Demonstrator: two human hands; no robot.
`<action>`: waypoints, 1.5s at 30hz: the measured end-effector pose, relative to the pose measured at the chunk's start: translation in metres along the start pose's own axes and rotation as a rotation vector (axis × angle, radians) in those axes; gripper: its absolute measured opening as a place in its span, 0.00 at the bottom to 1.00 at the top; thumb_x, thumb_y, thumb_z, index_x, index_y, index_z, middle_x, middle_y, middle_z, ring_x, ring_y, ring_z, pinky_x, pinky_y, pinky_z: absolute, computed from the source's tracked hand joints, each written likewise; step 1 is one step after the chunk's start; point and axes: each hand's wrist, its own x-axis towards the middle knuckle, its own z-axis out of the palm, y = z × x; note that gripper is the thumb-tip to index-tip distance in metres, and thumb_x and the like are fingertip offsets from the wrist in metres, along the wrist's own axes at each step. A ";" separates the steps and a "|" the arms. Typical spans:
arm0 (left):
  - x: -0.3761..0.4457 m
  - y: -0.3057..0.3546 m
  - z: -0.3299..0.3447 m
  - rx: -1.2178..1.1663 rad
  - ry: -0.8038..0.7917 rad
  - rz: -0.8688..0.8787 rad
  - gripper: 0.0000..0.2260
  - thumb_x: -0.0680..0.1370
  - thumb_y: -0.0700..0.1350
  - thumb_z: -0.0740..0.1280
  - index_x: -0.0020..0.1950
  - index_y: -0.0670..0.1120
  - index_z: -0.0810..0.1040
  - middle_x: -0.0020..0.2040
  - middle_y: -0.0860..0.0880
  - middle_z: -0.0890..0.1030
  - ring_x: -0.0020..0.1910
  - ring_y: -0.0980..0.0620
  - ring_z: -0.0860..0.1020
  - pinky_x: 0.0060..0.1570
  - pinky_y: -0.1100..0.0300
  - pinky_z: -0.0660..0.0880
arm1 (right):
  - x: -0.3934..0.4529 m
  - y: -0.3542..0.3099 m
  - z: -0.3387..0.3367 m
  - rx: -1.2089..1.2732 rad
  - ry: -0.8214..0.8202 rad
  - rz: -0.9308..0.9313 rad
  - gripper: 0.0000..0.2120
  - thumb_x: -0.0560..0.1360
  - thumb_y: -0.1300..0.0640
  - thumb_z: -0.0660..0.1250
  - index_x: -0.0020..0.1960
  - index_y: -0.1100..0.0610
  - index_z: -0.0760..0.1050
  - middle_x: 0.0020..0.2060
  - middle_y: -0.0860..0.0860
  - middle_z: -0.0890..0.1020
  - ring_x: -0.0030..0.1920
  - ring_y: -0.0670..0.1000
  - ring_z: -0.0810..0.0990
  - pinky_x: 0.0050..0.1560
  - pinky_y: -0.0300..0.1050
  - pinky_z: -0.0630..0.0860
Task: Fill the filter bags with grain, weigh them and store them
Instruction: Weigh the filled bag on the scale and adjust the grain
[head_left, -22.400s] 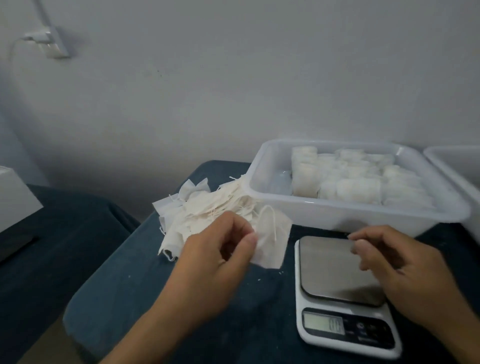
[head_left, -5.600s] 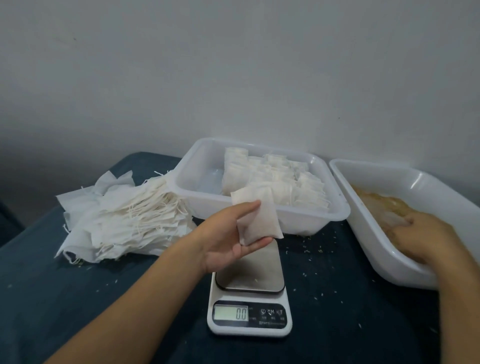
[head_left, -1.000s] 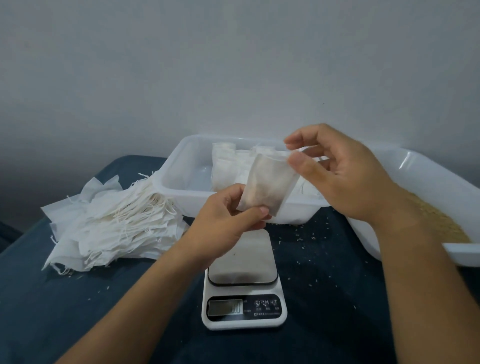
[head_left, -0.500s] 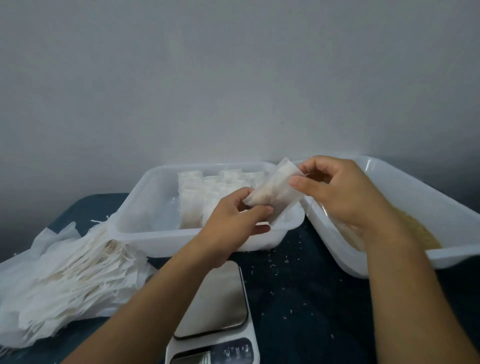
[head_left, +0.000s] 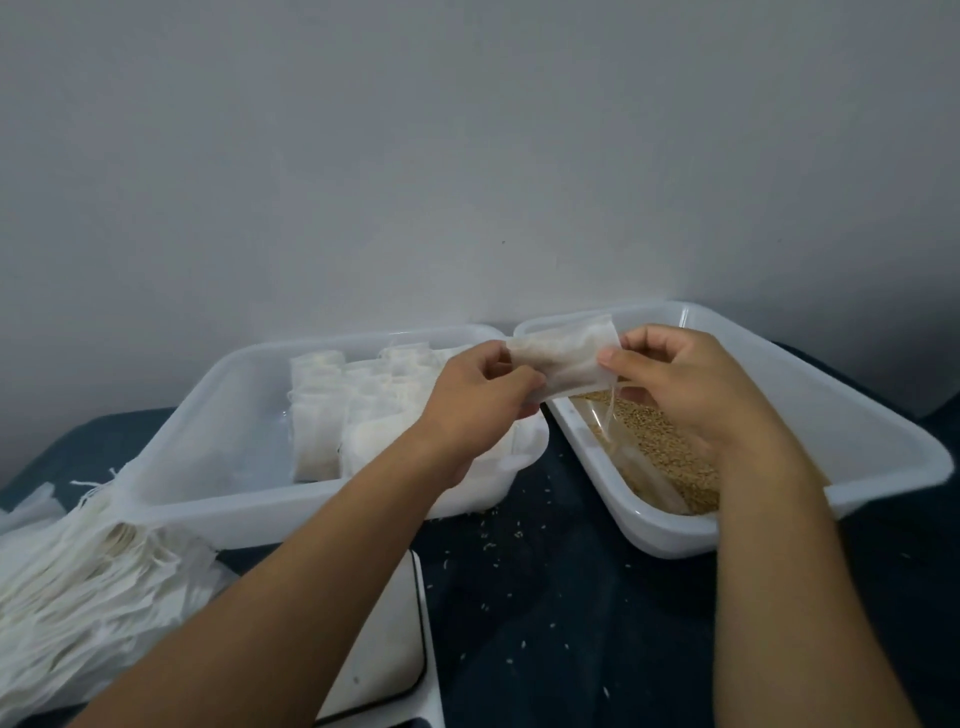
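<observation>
A white filter bag (head_left: 563, 358) partly filled with grain lies sideways in the air between both hands, above the near corner of the grain tray. My left hand (head_left: 480, 402) pinches its left end and my right hand (head_left: 691, 384) pinches its right end, where a drawstring hangs down. The white tray (head_left: 857, 447) on the right holds loose brown grain (head_left: 660, 452). A second white tray (head_left: 208, 415) on the left holds several filled bags (head_left: 353, 410). The scale (head_left: 389, 654) sits at the bottom, half hidden by my left forearm.
A heap of empty filter bags (head_left: 83, 582) with strings lies at the left on the dark blue cloth (head_left: 571, 623). Spilled grains dot the cloth between the trays and the scale. A grey wall stands right behind the trays.
The bag has moved right and now hangs over the grain tray, turned sideways. The view has dropped closer to the trays, so the scale has slid to the bottom edge.
</observation>
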 end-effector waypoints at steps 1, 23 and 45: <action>0.002 0.000 0.001 0.010 0.006 0.004 0.04 0.78 0.38 0.70 0.46 0.45 0.83 0.42 0.51 0.84 0.47 0.51 0.84 0.53 0.54 0.84 | 0.001 0.002 -0.001 -0.003 0.011 0.007 0.04 0.76 0.54 0.76 0.42 0.48 0.86 0.41 0.48 0.86 0.45 0.52 0.84 0.55 0.54 0.84; 0.000 0.004 0.017 0.050 0.042 0.032 0.08 0.78 0.39 0.69 0.50 0.48 0.87 0.51 0.43 0.85 0.53 0.44 0.84 0.60 0.46 0.81 | 0.002 0.013 -0.007 -0.113 0.021 0.018 0.06 0.77 0.51 0.75 0.41 0.43 0.85 0.41 0.49 0.87 0.48 0.55 0.85 0.56 0.56 0.83; -0.004 0.008 0.024 0.052 0.058 0.016 0.07 0.78 0.40 0.70 0.51 0.49 0.87 0.51 0.43 0.86 0.55 0.42 0.83 0.61 0.44 0.80 | 0.001 0.012 -0.008 -0.132 0.026 0.058 0.06 0.77 0.53 0.74 0.41 0.49 0.85 0.42 0.49 0.87 0.52 0.58 0.85 0.57 0.59 0.82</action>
